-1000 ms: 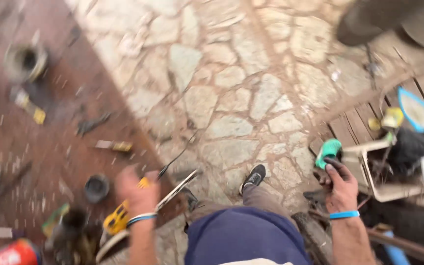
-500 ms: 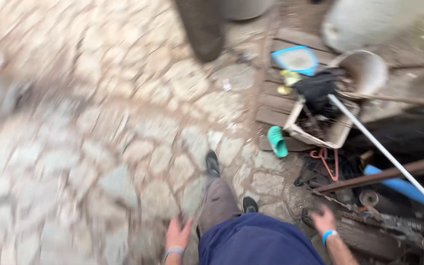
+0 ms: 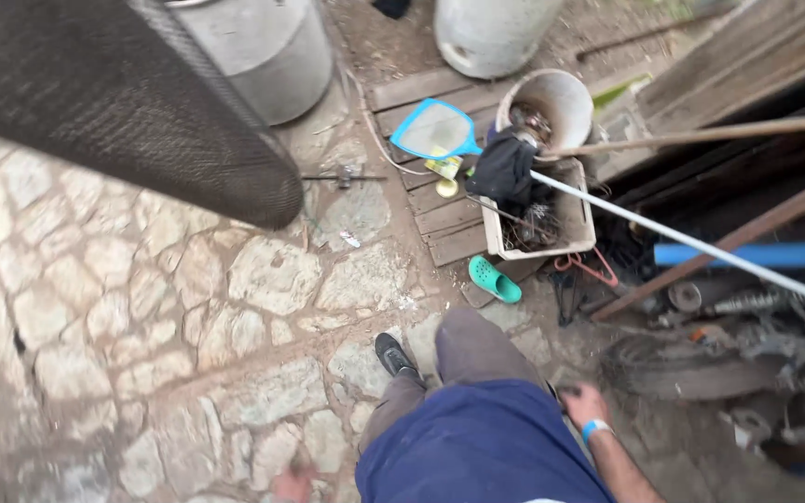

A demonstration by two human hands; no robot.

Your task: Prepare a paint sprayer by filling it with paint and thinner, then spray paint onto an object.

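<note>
**A:** We record the right hand low beside the hip, blue wristband on the wrist, over the dirt near the scrap metal. Its fingers are curled loosely and we see nothing held in them.

**B:** And the left hand?

**A:** At the bottom edge, blurred over the stone paving. We cannot tell whether it is open or closed, nor whether it holds anything.

**B:** Nearest items?

**A:** A green clog lies ahead of the black shoe, just beside a beige crate of clutter. A white pole slants out of that crate.
</note>
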